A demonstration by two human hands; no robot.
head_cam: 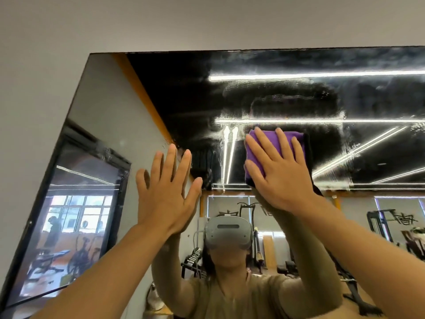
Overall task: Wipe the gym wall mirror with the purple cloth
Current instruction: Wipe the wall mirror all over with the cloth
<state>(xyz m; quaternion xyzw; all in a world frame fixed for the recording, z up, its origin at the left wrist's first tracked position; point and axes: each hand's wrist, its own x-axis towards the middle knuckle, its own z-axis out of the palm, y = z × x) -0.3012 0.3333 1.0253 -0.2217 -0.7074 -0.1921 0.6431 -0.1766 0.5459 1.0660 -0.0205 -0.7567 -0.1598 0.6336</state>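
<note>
Purple cloth (296, 143): folded into a pad, pressed flat against the mirror (184, 100).
Right hand (279, 171): fingers spread straight over it.
Left hand (167, 192): spread flat on the glass.
Mirror surface: smeared with wet streaks.

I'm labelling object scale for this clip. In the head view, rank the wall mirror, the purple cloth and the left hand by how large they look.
1. Wall mirror, by far the largest, running past the frame's edge.
2. Left hand.
3. Purple cloth, though the right hand pressing flat on it hides much of it, so ranks 2 and 3 are unsure.
</note>
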